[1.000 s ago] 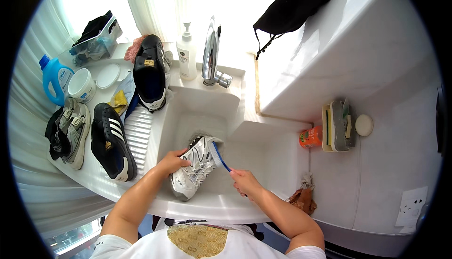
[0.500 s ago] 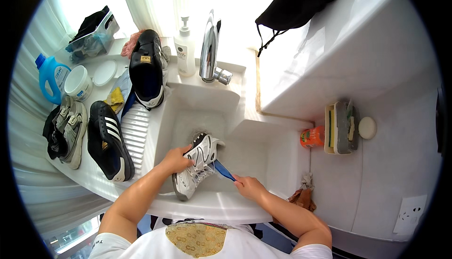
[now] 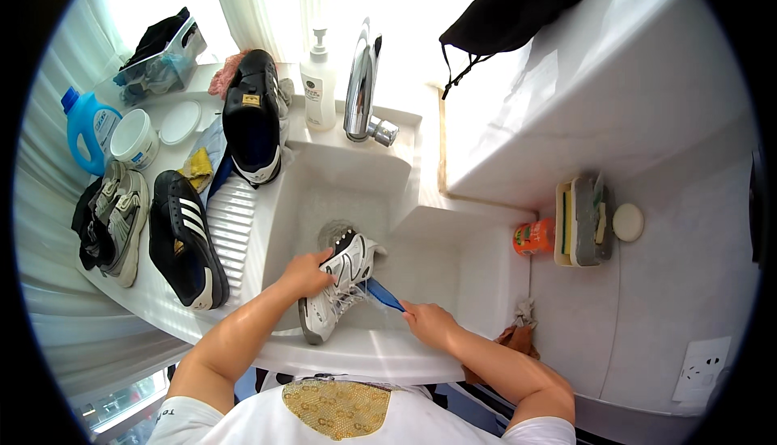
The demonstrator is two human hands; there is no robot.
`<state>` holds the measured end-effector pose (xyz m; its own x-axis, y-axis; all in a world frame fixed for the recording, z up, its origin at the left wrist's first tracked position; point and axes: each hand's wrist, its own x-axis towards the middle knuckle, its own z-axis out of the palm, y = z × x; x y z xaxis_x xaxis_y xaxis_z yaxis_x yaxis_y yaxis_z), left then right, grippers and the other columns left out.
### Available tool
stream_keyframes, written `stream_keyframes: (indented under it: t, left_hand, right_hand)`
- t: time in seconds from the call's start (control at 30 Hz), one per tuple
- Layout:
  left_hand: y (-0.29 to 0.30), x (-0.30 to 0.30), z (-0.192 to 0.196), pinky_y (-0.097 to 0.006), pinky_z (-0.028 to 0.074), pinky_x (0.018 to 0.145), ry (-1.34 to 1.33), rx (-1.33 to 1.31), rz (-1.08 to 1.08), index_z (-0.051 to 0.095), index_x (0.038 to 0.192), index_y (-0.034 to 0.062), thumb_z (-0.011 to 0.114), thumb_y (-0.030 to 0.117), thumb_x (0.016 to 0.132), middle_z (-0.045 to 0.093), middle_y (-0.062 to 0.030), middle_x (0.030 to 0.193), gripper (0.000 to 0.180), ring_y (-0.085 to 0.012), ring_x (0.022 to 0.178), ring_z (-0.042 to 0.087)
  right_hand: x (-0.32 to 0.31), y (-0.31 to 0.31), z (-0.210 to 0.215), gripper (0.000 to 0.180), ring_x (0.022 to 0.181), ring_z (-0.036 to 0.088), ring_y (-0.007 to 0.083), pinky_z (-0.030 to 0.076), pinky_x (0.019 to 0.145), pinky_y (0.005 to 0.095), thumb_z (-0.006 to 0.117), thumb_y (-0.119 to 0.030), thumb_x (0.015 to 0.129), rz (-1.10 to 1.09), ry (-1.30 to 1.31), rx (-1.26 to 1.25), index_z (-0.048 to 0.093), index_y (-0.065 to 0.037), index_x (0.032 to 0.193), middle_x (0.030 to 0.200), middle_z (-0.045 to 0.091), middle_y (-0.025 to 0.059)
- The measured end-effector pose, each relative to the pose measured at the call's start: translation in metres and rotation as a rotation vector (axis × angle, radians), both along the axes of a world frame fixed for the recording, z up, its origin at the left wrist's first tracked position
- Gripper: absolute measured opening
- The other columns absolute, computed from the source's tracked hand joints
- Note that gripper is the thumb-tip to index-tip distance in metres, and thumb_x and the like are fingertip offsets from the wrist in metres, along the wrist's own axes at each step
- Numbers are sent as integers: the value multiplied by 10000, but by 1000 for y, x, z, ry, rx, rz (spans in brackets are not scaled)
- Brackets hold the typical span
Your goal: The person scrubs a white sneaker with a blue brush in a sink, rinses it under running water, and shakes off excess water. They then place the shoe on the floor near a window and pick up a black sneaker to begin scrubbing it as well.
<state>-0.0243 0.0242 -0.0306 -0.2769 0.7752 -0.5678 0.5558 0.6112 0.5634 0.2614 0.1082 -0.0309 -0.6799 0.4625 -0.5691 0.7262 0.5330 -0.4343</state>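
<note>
A white sneaker (image 3: 330,309) with dark trim is held tilted over the white sink basin (image 3: 441,271). My left hand (image 3: 309,275) grips it along its left side, fingers closed. In my right hand (image 3: 430,323) is the handle of a blue brush (image 3: 384,294), closed in the fingers. The brush reaches to the sneaker's right side, by the loose laces; its head is hidden against the shoe. Behind the sneaker lies the round drain (image 3: 337,233) of the sink.
Black shoes (image 3: 186,238) with white stripes, a grey pair (image 3: 121,222), a blue bottle (image 3: 91,129) and a white tub (image 3: 134,139) stand on the left ledge. A faucet (image 3: 362,89) and pump bottle (image 3: 318,85) are behind. An orange can (image 3: 532,237) and sponge holder (image 3: 577,222) are right.
Both hands, the sneaker and the brush stay nearly where they were. The whole view has shifted very slightly.
</note>
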Motion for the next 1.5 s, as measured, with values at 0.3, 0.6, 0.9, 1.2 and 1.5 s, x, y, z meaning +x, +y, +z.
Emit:
stream_keyframes:
  t: [0.3, 0.6, 0.9, 1.2, 1.5]
  left_hand:
    - [-10, -8, -9, -358, 441, 918, -179, 15, 161, 458, 1334, 143, 695, 282, 721, 597, -203, 1141, 672, -330, 1055, 577]
    - [-8, -8, 6, -328, 439, 914, -186, -36, 178, 483, 1312, 113, 701, 214, 711, 599, -188, 1154, 647, -310, 1054, 586]
    - [-8, -8, 1, -321, 442, 907, -145, 14, 144, 486, 1309, 114, 706, 206, 699, 607, -183, 1145, 655, -290, 1046, 594]
    - [-4, -3, 3, -327, 441, 909, -60, 31, 70, 489, 1306, 112, 705, 219, 700, 615, -186, 1124, 653, -303, 1040, 593]
    - [-6, -8, -7, -341, 436, 919, -117, 52, 76, 487, 1305, 101, 704, 249, 699, 606, -190, 1136, 661, -321, 1059, 580]
  right_hand:
    - [8, -19, 15, 371, 731, 619, 406, 484, 664, 502, 409, -247, 937, -22, -14, 33, 487, -90, 1263, 794, 643, 213]
    - [-26, -16, 23, 389, 733, 620, 406, 481, 667, 504, 408, -240, 941, -27, -121, 70, 445, -83, 1295, 802, 640, 217]
    - [-43, -13, -25, 404, 701, 613, 422, 484, 652, 510, 407, -259, 941, -58, -80, 158, 429, -109, 1315, 769, 638, 214]
    - [-36, -5, -16, 411, 687, 613, 418, 488, 644, 506, 418, -245, 935, -42, -62, 104, 421, -118, 1326, 744, 634, 216]
    - [-18, -1, -4, 490, 714, 637, 373, 509, 630, 474, 428, -165, 908, 177, -129, 212, 348, -134, 1391, 844, 630, 209]
